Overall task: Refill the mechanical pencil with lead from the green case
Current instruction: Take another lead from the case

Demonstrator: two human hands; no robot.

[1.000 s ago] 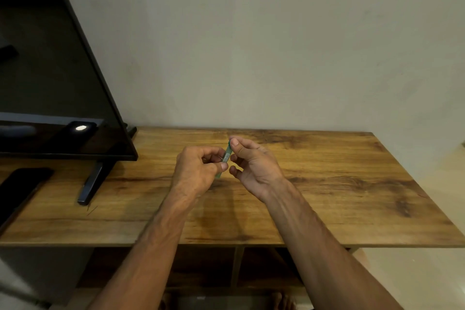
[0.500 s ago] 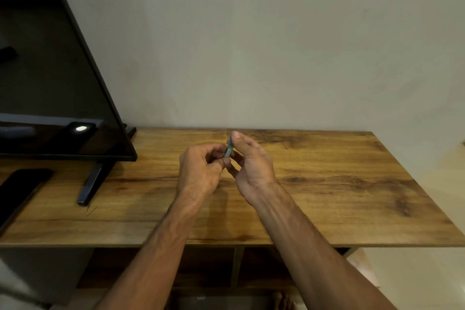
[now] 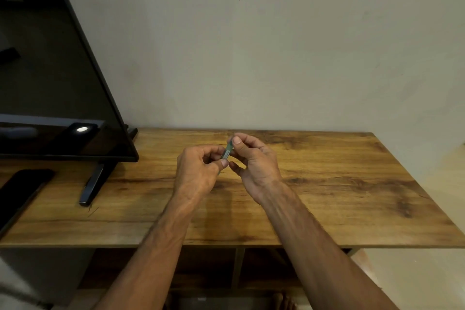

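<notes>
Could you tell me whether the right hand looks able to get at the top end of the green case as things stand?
Probably yes: the right hand already pinches the top of the green case, while the left hand grips lower down.

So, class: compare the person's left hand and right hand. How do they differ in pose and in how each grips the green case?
The left hand shows its back, fingers curled inward, pinching the lower part of the green case. The right hand is turned palm-side inward, thumb tip at the case's upper end, its lower fingers spread loose. The left hand sits slightly lower. Both hold the same case above the wooden table.
</notes>
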